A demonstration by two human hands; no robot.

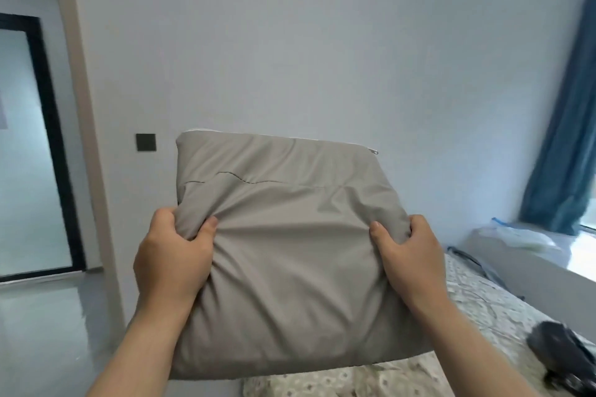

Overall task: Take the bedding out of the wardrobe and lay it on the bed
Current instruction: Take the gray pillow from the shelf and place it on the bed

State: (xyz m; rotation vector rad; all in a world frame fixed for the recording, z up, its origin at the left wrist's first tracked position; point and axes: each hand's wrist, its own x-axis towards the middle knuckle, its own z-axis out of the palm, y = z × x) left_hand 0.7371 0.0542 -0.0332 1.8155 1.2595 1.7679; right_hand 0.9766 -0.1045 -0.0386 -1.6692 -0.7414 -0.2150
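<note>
Head view: both hands are up, and between them is the bedding (290,267), a plump, squarish taupe bundle of smooth cloth with soft creases. It looks like a zipped cover, with the zip pull (374,151) at the top right corner and a thin white strip along the top edge. What fills it, I cannot tell. The left hand (174,255) clutches its left side and the right hand (406,255) its right, thumbs pressed into the front, bunching the fabric. The bundle is held in the air, its bottom edge over the bed (477,309) with the flowered sheet. A dark object (561,354) lies there on the right.
</note>
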